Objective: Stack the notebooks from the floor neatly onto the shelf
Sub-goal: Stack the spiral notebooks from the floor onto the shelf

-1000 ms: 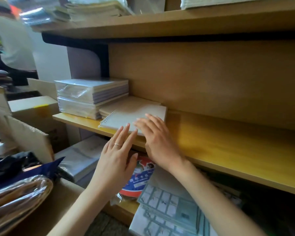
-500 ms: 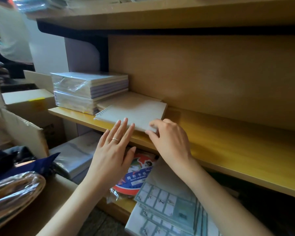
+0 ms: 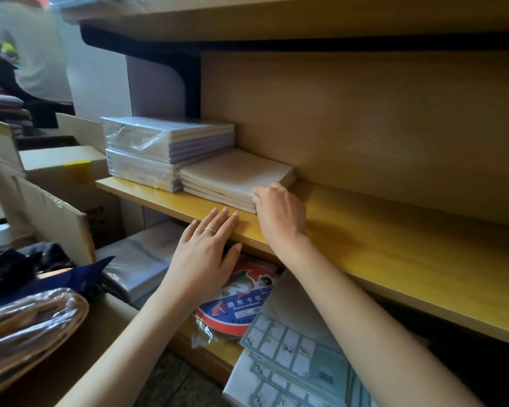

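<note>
A low stack of cream-covered notebooks (image 3: 235, 179) lies flat on the yellow wooden shelf (image 3: 394, 251), towards the shelf's left end and close to its back panel, its edges squared up. Further left on the shelf, touching the stack's side, sit two taller clear-wrapped packs of notebooks (image 3: 165, 148), one on top of the other. The right hand (image 3: 279, 212) reaches onto the shelf from its front and meets the stack at its near right corner, the fingers (image 3: 257, 196) curled together over that corner with their tips on the top cover; the thumb is hidden behind the knuckles. The left hand (image 3: 206, 254) rests flat on the shelf's front edge, just in front of the stack, fingers (image 3: 218, 221) straight and side by side, a thin ring on one of them, the thumb spread away below the edge. Under the shelf lies a round red and blue pack of cardboard (image 3: 235, 306) in clear film, and off the shelf's left end stands an open brown cardboard box (image 3: 56, 212).
</note>
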The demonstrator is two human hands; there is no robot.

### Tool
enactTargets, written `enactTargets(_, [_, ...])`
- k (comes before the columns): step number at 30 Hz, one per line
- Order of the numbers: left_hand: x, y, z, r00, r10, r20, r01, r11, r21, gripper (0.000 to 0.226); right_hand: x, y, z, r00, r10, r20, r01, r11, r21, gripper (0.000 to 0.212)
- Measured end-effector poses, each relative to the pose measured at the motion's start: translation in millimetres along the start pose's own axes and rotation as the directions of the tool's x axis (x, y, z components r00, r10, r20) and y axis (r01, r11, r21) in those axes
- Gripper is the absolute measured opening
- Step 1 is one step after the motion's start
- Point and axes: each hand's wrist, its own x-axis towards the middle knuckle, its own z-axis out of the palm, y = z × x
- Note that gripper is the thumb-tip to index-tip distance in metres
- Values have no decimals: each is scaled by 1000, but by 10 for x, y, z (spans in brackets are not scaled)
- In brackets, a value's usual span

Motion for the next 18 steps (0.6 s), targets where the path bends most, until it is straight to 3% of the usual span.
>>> enactTargets(8, [20, -25, -70, 997, 24, 77, -21, 999, -36, 61, -74, -10, -51, 1000, -10, -29, 9, 998, -55, 28])
enactTargets(10, [-57, -22, -162, 995, 55, 83, -49, 997, -65, 58, -244, -45, -140, 982, -91, -164, 82, 995, -64, 28])
enactTargets(13, [-391, -5, -334, 985, 172, 17, -171, 983, -74, 49, -693, -129, -262, 925, -243, -291, 302, 937, 177, 13])
enactTargets(15, [-715, -15, -399, 964, 262, 32, -261, 964, -46, 43, -1068, -171, -228, 923, -329, -202, 379, 873, 307, 13])
enactTargets(18, [-1261, -83, -335, 943, 277, 184, -269, 961, -67, 29, -1700, -208, 10, 939, -341, 43, 280, 831, 481, 16])
